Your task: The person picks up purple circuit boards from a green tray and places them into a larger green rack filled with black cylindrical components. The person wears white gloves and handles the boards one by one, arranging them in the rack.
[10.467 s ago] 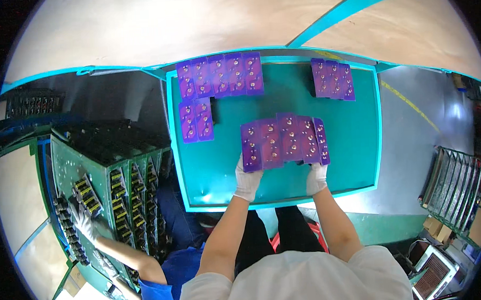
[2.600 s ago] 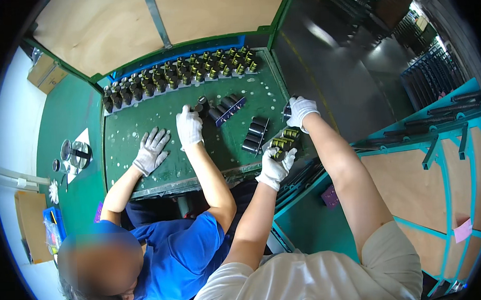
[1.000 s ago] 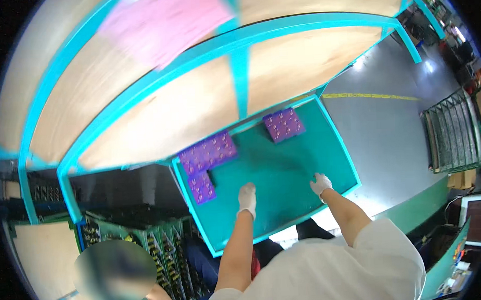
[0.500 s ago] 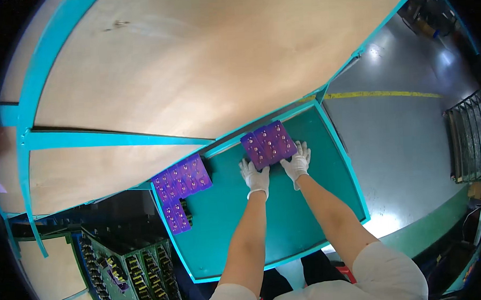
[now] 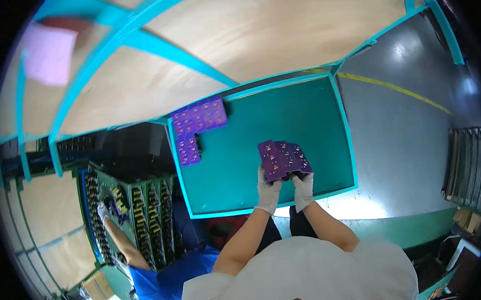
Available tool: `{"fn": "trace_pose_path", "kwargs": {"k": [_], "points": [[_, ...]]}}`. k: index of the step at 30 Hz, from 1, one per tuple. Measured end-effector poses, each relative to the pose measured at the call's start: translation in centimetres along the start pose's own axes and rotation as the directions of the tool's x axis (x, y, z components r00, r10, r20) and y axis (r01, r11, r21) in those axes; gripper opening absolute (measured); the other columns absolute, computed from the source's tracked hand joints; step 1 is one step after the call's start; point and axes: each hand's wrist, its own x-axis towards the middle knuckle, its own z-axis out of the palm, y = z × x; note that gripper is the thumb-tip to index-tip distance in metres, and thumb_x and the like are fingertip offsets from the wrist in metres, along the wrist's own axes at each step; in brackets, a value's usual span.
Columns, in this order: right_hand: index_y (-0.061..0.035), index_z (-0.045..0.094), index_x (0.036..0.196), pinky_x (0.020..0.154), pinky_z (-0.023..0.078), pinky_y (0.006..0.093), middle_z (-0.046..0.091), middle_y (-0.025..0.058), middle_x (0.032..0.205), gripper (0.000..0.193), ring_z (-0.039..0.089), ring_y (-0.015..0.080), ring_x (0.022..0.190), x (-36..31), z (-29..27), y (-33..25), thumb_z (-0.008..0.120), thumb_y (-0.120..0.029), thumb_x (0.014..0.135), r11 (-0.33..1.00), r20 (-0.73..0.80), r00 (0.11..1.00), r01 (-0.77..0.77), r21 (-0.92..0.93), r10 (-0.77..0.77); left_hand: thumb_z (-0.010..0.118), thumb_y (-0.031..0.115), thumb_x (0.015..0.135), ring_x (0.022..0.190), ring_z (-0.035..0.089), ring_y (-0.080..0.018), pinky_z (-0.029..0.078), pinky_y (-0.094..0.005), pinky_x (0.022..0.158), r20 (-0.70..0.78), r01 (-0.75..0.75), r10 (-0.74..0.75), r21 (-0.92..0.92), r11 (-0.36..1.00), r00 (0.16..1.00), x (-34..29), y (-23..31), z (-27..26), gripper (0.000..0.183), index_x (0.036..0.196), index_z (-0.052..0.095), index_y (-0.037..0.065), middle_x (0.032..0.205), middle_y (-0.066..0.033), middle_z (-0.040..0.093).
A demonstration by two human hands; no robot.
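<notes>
Several purple circuit boards (image 5: 273,162), fanned and overlapping, are held up over the near part of a green tabletop. My left hand (image 5: 268,193), in a white glove, is closed on the left side of these boards. On their lower right side, my right hand (image 5: 303,189), gloved likewise, grips them too. Fingers of both hands are partly hidden behind the boards. More purple circuit boards (image 5: 200,115) lie side by side in an L shape in the tabletop's far left corner, with dark parts showing beside them.
A turquoise rim (image 5: 348,140) edges the tabletop (image 5: 240,150). Beyond it stands a wooden panel (image 5: 278,35) in a turquoise frame. At the left, a person in a blue sleeve (image 5: 176,279) reaches to a rack of boards (image 5: 147,218). A metal rack (image 5: 469,164) stands far right.
The boards under my hands have come off the far part of the table and nearer to me, now lifted and fanned. My view has shifted, and a person in blue now shows at left.
</notes>
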Motion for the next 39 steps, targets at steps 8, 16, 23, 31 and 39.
{"fn": "trace_pose_path", "kwargs": {"k": [8,16,23,31,39], "points": [[-0.0091,0.045,0.11,0.08,0.046,0.0266,0.053,0.0004,0.104,0.043,0.053,0.0099,0.093,-4.9,10.1,-15.5,0.061,-0.001,0.071,0.934,0.397,0.904,0.009,0.356,-0.16,0.062,-0.003,0.068,0.106,0.05,-0.0184,0.045,-0.0284,0.083,0.037,-0.636,0.656,0.296,0.713,0.754,-5.1,16.3,-3.2,0.067,0.128,0.034,0.007,0.123,-0.0119,0.039],[-0.0042,0.04,0.124,0.091,0.043,0.0374,0.05,0.0076,0.12,0.048,0.05,0.0191,0.109,-10.8,18.5,-22.8,0.059,-0.009,0.08,0.68,0.668,0.681,-0.339,0.65,-0.299,0.05,0.022,0.087,0.105,0.051,-0.0164,0.046,-0.0335,0.089,0.013,-0.211,0.412,-0.843,0.495,0.911,-15.0,29.1,-9.0,0.045,0.129,0.035,0.014,0.12,-0.0053,0.048],[-0.0047,0.031,0.133,0.093,0.042,0.0374,0.043,0.0113,0.129,0.047,0.047,0.0207,0.114,-16.5,24.3,-21.3,0.039,-0.027,0.093,0.708,0.792,0.396,-0.369,0.601,-0.465,0.04,0.028,0.093,0.108,0.051,-0.0206,0.046,-0.0373,0.09,-0.023,-0.193,0.508,-0.94,0.283,0.861,-20.0,30.6,-13.1,0.04,0.128,0.036,0.011,0.122,-0.0062,0.049],[-0.0066,0.044,0.122,0.078,0.051,0.0301,0.054,0.0083,0.115,0.034,0.056,0.0169,0.101,-18.7,22.4,-12.6,0.041,-0.022,0.092,0.825,0.756,0.428,0.504,0.256,-0.496,0.052,0.013,0.086,0.103,0.055,-0.0186,0.049,-0.0338,0.085,-0.244,-0.65,0.611,-0.135,0.748,0.753,-23.5,26.1,-19.7,0.047,0.129,0.034,0.006,0.115,-0.0098,0.053],[-0.0042,0.035,0.13,0.086,0.048,0.0328,0.048,0.0094,0.126,0.039,0.052,0.0186,0.109,-23.9,23.9,-14.4,0.038,-0.019,0.094,0.878,0.834,0.279,0.188,0.439,-0.477,0.064,0.008,0.075,0.096,0.058,-0.0182,0.049,-0.0286,0.079,-0.403,-0.592,0.491,-0.177,0.786,0.773,-25.8,22.9,-23.6,0.05,0.12,0.042,0.004,0.108,-0.0092,0.057]]}}
